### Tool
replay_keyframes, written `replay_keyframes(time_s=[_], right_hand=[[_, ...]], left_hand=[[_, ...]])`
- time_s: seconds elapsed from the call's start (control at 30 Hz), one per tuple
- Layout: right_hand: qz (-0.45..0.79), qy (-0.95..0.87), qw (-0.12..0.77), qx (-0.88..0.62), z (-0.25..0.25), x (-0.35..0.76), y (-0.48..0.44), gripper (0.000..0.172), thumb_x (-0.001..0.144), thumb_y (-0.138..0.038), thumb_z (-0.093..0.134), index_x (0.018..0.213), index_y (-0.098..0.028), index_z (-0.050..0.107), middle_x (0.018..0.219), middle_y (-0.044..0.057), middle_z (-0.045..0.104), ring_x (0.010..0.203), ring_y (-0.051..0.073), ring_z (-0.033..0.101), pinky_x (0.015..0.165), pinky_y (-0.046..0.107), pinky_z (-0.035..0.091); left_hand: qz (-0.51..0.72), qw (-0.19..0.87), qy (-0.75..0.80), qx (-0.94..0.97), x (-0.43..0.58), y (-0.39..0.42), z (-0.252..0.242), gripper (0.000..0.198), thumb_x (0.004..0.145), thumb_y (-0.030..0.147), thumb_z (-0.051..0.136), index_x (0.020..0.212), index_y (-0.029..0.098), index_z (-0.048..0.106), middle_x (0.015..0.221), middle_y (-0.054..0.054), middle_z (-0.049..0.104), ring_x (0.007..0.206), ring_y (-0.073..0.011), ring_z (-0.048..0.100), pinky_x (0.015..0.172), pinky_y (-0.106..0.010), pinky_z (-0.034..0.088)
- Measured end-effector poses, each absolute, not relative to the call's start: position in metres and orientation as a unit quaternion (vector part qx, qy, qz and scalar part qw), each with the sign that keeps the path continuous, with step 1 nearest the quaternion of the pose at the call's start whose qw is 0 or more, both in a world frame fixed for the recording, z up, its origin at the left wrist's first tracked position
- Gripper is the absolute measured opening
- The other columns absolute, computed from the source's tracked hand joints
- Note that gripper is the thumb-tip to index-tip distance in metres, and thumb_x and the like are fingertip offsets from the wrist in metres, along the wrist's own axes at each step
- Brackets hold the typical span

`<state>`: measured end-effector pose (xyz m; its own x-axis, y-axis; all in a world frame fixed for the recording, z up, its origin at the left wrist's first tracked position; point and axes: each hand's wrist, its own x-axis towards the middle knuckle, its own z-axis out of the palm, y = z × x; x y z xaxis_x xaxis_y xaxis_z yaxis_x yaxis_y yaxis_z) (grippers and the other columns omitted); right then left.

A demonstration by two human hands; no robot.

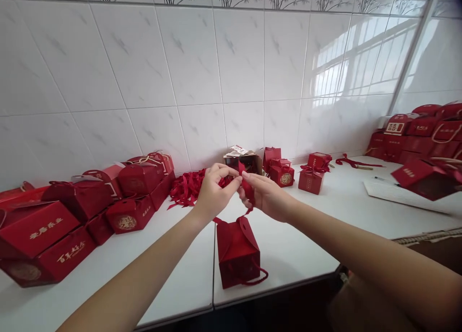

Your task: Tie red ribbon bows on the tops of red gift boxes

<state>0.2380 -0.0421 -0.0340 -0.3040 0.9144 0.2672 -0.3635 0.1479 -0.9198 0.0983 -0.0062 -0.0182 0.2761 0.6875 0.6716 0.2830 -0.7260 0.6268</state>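
Both hands meet above the white table, pinching a red ribbon between them. My left hand has its fingertips closed on the ribbon's upper part. My right hand grips the same ribbon from the other side, and a loose end hangs below its fingers. Just beneath the hands, a dark red gift box stands near the table's front edge. A red cord handle lies at the box's lower right.
Stacked red boxes line the left side. Behind my left hand lies a ribbon pile, beside an open carton. Small boxes stand right of centre. More boxes are stacked far right, where another one appears raised.
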Motion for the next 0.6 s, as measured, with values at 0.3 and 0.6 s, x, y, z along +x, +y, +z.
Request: replay_keyframes(time_s=[0.3, 0.6], right_hand=[[0.474, -0.521, 0.516, -0.488, -0.064, 0.268, -0.042, 0.029, 0.076, -0.042, 0.061, 0.070, -0.019, 0.045, 0.059, -0.005, 0.052, 0.043, 0.005, 0.031, 0.043, 0.021, 0.019], [0.331, -0.658, 0.375, -0.563, -0.081, 0.269, -0.058, 0.021, 0.077, -0.032, 0.052, 0.062, -0.019, 0.047, 0.066, -0.003, 0.046, 0.059, 0.011, 0.041, 0.051, 0.024, 0.032]], left_hand=[[0.230, 0.205, 0.422, 0.852, 0.072, -0.016, -0.049, 0.026, 0.076, 0.034, 0.056, 0.102, 0.027, 0.059, 0.112, -0.006, 0.056, 0.112, -0.0280, 0.046, 0.092, -0.044, 0.041], [0.219, 0.225, 0.405, 0.859, 0.057, -0.031, -0.090, 0.025, 0.074, 0.021, 0.052, 0.098, 0.025, 0.057, 0.113, -0.004, 0.055, 0.111, -0.0236, 0.048, 0.098, -0.039, 0.039]])
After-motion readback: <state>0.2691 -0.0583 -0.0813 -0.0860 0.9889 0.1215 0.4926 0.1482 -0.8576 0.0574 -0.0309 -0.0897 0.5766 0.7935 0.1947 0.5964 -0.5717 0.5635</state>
